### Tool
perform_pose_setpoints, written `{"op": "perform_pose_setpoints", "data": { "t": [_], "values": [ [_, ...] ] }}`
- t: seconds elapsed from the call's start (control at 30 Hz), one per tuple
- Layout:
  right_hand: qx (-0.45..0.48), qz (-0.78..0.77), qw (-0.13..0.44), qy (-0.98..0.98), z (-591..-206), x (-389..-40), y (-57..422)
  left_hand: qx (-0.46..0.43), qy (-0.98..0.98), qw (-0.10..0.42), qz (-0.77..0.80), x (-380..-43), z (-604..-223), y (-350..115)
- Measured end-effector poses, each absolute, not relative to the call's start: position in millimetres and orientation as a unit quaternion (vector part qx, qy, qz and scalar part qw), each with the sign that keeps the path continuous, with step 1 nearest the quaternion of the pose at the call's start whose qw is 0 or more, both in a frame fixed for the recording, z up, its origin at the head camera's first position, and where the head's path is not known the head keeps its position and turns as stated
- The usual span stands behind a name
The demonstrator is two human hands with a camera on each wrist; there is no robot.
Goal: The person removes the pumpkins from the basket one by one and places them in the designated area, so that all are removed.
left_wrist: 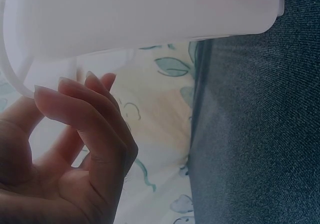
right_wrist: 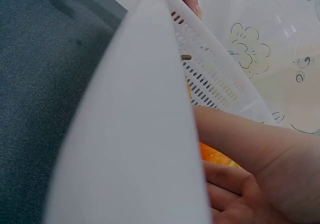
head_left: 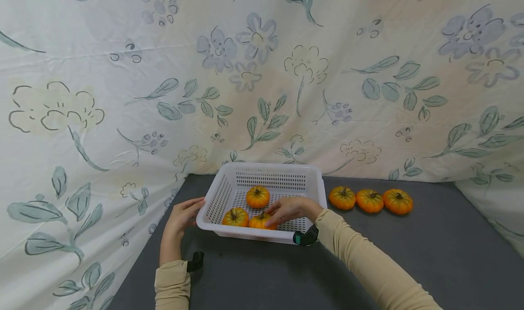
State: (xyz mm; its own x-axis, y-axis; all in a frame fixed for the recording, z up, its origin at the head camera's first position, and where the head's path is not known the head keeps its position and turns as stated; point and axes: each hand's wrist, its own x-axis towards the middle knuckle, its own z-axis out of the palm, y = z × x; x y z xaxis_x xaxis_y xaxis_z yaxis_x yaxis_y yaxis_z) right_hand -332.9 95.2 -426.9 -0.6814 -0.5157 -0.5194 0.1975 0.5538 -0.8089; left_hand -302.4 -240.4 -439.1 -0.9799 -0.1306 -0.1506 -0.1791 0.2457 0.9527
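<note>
A white perforated plastic basket (head_left: 270, 166) sits on the dark table with three small orange pumpkins inside. One pumpkin (head_left: 258, 197) lies toward the back, another (head_left: 235, 217) at the front left. My right hand (head_left: 294, 208) reaches over the right side and holds the third pumpkin (head_left: 256, 221) near the front wall, thumb and fingers around it. In the right wrist view the basket's wall hides much of that pumpkin (right_wrist: 218, 156). On the basket's left rim, my left hand (head_left: 183, 216) grips the edge with bent fingers (left_wrist: 95, 109).
Right of the basket, three more orange pumpkins stand in a row: a near one (head_left: 342, 198), a middle one (head_left: 370, 201) and a far one (head_left: 398, 202). A floral cloth (head_left: 262, 100) hangs behind the dark table (head_left: 245, 273) and along its left side.
</note>
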Motion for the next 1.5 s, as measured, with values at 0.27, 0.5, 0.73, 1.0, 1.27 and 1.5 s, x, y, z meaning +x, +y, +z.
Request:
{"op": "perform_pose_setpoints", "data": {
  "t": [0.27, 0.5, 0.73, 1.0, 1.27, 1.5],
  "values": [
    [-0.102, -0.457, 0.385, 0.795, -426, -334, 95, -0.097, 0.789, 0.021, 0.607, -303, -439, -241],
    [-0.096, -0.463, 0.379, 0.795, -424, -332, 94, -0.096, 0.789, 0.020, 0.607, -304, -438, -240],
    [-0.096, -0.472, 0.366, 0.796, -419, -331, 96, -0.101, 0.794, 0.018, 0.599, -304, -439, -239],
    [-0.091, -0.489, 0.341, 0.798, -415, -335, 103, -0.102, 0.796, 0.015, 0.596, -304, -439, -239],
    [-0.103, -0.453, 0.298, 0.834, -414, -337, 115, -0.106, 0.797, 0.017, 0.594, -304, -440, -239],
    [-0.122, -0.439, 0.267, 0.849, -409, -333, 125, -0.107, 0.798, 0.015, 0.593, -303, -440, -239]
  ]
}}
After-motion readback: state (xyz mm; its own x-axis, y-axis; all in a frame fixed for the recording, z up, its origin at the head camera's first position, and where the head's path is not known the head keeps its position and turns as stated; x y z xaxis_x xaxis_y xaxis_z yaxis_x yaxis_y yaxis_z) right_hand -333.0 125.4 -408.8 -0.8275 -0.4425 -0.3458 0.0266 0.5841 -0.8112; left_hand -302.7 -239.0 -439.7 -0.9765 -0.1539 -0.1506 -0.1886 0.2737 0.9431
